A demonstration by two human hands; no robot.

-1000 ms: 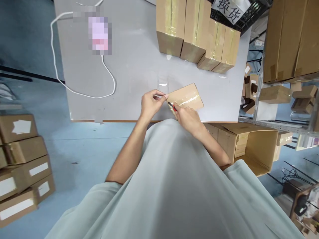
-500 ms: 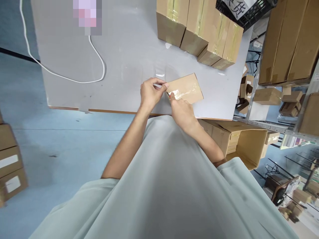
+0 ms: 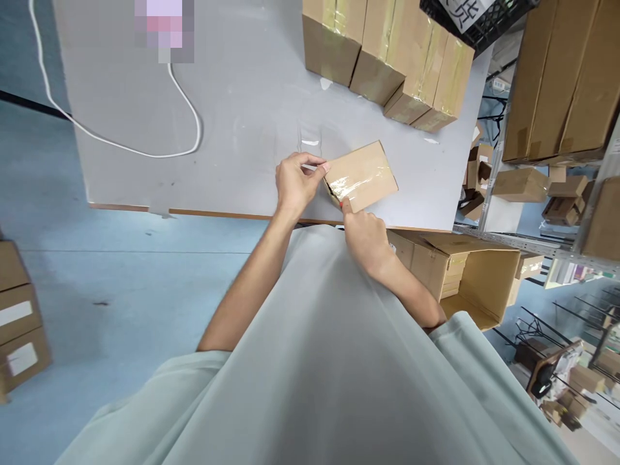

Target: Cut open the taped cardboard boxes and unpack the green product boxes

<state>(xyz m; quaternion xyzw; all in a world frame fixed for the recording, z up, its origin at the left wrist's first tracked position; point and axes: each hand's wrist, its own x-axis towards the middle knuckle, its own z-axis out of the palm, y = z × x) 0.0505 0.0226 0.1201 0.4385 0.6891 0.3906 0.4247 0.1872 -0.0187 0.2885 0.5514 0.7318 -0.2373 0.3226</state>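
A small cardboard box with shiny clear tape lies at an angle near the table's front edge. With thumb and fingers my left hand pinches its upper left corner. My right hand is closed around a utility knife, of which only a bit of red shows by the index finger; the rest is hidden under the hand. The knife is at the lower end of the box's left edge. Along that edge a dark, ragged gap shows in the cardboard and tape.
Several taped boxes stand in a row at the table's back right, beside a black crate. A white cable curves over the table's left. An open carton sits below the table at right, near shelving with boxes.
My right hand has drawn the knife down along the box's left edge, toward me, and a gap has appeared there. My left hand keeps hold of the corner. The view has shifted.
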